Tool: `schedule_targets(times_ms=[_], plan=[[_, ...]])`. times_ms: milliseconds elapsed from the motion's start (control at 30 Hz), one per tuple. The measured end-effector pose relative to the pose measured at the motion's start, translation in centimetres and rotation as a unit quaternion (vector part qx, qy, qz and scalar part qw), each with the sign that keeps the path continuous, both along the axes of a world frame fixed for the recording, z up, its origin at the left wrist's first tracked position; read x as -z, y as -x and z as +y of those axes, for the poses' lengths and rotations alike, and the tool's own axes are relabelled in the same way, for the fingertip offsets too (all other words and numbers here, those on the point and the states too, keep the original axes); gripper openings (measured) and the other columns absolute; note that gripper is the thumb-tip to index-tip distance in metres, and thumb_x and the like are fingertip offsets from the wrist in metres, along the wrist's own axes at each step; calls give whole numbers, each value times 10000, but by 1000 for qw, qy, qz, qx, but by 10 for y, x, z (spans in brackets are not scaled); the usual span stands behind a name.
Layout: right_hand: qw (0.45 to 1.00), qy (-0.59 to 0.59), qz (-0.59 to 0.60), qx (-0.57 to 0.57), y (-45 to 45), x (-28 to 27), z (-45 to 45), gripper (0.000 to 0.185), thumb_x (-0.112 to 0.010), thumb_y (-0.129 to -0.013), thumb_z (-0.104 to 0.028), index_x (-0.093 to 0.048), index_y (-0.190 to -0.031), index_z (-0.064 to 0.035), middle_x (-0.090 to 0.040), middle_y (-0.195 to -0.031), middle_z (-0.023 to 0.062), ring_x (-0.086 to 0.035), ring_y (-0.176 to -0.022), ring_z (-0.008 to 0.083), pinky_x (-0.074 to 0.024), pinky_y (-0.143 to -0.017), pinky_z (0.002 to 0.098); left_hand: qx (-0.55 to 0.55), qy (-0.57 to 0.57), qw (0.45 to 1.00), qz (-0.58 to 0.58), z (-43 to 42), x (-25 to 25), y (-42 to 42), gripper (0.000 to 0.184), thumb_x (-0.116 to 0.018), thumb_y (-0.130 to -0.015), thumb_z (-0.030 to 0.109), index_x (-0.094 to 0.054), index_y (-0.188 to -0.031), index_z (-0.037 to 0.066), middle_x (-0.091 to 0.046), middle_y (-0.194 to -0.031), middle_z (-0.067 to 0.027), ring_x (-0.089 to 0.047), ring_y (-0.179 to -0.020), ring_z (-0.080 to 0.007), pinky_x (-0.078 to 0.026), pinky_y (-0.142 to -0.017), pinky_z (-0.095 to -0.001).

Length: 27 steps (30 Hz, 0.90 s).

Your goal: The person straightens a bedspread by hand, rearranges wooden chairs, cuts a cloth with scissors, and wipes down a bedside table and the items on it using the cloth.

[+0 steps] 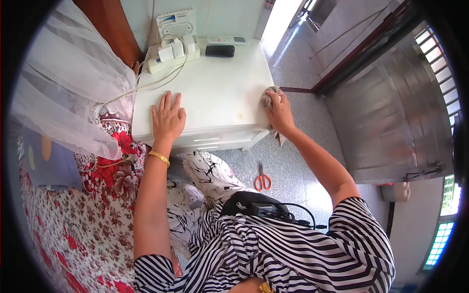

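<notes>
My left hand (168, 117) lies flat with fingers spread on the top of a white cabinet (215, 93), near its front left corner. At the cabinet's right edge, my right hand (280, 111) is closed on a greyish-brown cloth (267, 97). The cloth bunches under my fingers against the edge, and a corner of it hangs below my palm. A small yellowish spot (240, 116) shows on the cabinet top, left of my right hand.
A power strip (171, 59) with plugs and cables sits at the cabinet's back left, before a white router (177, 29). Beside them lie a black phone (220, 51) and a remote control (227, 40). Orange-handled scissors (262, 181) lie on the floor. A floral-covered bed (97, 219) is at left.
</notes>
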State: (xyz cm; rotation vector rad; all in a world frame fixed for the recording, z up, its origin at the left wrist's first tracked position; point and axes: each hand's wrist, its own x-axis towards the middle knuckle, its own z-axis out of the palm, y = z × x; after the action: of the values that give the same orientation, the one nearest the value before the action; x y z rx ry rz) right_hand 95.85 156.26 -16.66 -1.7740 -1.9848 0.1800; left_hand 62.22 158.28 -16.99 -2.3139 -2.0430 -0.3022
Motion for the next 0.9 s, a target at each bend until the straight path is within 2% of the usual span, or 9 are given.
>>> schedule_targets(times_ms=[67, 267, 500, 533, 700, 833, 900], plan=[[997, -55, -44, -16, -2, 7, 22, 533, -616, -774, -126, -381, -1252, -132, -386, -1248, 272, -367, -1180, 422, -335, -952, 454, -2, 2, 1000, -2, 0, -1, 0, 494, -404, -869, 318, -370, -1342, 178, -258, -1441, -90, -225, -1331, -233, -161, -1066, -504], [998, -45, -53, 5, 1, 5, 75, 495, -612, -784, -159, -392, -1226, -144, -429, -1195, 236, -444, -1082, 406, -346, -933, 436, 1, 1, 1000, -17, -2, -2, -1, 499, -416, -866, 313, -370, -1342, 171, -260, -1439, -95, -220, -1334, -238, -153, -1067, -509], [998, -32, -52, -8, -2, 9, 147, 459, -587, -808, -219, -395, -1223, -182, -439, -1192, 218, -444, -1086, 410, -346, -927, 453, 4, -6, 1000, -30, -2, -2, 0, 499, -431, -860, 303, -385, -1335, 160, -268, -1433, -109, -224, -1332, -245, -153, -1064, -517], [999, -17, -43, 26, -2, 13, 160, 451, -585, -809, -226, -405, -1222, -199, -446, -1198, 203, -443, -1091, 412, -346, -926, 454, 10, -16, 999, -29, -2, -2, 0, 497, -436, -856, 299, -391, -1330, 157, -278, -1427, -113, -233, -1328, -248, -164, -1059, -520], [997, -13, -52, 48, -4, 22, 218, 454, -579, -810, -279, -413, -1227, -206, -457, -1196, 188, -456, -1078, 406, -368, -917, 458, 21, -38, 999, -22, -3, -1, 0, 486, -453, -844, 287, -414, -1308, 149, -313, -1404, -124, -267, -1308, -259, -199, -1040, -530], [994, -12, -46, 94, 7, 13, 222, 436, -573, -809, -315, -445, -1210, -200, -467, -1193, 165, -471, -1072, 397, -388, -915, 446, 23, -55, 998, -24, -2, -1, 1, 481, -463, -837, 285, -423, -1298, 156, -331, -1391, -122, -284, -1297, -254, -212, -1035, -523], [996, -24, -35, 79, 9, 10, 213, 434, -582, -801, -312, -459, -1200, -199, -477, -1189, 163, -473, -1075, 393, -389, -917, 443, 22, -52, 998, -23, -3, -3, 0, 480, -463, -838, 287, -422, -1300, 161, -330, -1391, -118, -282, -1297, -249, -212, -1037, -519]])
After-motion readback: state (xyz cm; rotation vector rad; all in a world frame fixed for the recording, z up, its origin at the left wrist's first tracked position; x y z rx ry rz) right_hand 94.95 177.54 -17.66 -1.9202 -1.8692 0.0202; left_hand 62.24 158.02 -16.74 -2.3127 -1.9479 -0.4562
